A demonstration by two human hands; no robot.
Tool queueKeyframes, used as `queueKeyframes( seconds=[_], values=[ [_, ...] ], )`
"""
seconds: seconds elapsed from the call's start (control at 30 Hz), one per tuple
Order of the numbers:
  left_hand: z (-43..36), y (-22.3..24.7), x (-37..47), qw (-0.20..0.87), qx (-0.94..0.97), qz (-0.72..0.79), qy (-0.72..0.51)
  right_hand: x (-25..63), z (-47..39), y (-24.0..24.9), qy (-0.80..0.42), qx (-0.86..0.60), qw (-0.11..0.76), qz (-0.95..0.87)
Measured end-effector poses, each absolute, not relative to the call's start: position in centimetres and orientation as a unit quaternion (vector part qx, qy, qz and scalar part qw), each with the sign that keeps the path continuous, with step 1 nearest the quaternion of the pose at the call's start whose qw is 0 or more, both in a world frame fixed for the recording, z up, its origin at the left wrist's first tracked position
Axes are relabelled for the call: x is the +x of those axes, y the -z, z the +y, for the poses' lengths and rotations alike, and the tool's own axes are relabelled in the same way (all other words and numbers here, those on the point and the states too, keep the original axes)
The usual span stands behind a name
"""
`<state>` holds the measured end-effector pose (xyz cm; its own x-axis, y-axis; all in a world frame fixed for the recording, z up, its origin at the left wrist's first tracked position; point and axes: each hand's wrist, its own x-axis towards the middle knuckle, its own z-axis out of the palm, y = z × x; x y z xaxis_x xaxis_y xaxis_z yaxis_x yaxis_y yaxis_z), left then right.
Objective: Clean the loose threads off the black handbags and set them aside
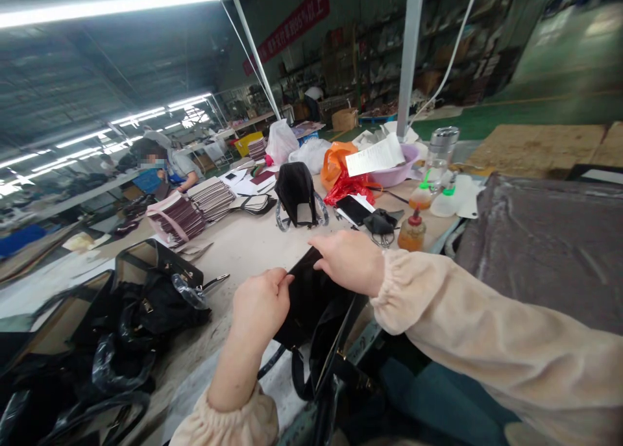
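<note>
A black bag point(311, 303) with dark straps is held at the table's near edge, its opening tilted toward me. My left hand point(263, 306) pinches the left part of its upper edge between thumb and fingers. Further right along that edge, my right hand point(348, 258) grips the bag with curled fingers. The bag's lower part hangs over the table edge near my lap. Beyond my hands stands another black bag point(295, 193), open, with plastic-wrapped handles resting beside it.
Several black bags point(156, 303) crowd the left. Behind are stacked panels point(211, 199). Glue bottles point(412, 233), a phone point(354, 210), a purple basin point(409, 167) and a glass jar point(442, 150) sit to the right. A metal post point(410, 56) rises behind; a person point(182, 167) is at the far left.
</note>
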<state>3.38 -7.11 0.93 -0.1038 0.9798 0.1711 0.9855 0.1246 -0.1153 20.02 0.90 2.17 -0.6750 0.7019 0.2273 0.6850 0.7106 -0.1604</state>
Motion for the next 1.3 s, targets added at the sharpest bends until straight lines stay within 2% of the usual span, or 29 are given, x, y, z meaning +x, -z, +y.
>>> queueKeyframes(
  seconds=[0.57,1.3],
  values=[
    [-7.5,-0.7,3.6,0.084,-0.66,-0.746,0.021,19.7,1.6,-2.7,-0.02,-0.381,0.122,-0.916],
    [-7.5,-1.5,4.5,0.086,-0.651,-0.754,-0.027,19.4,2.0,-2.3,0.002,-0.383,0.137,-0.914]
  ],
)
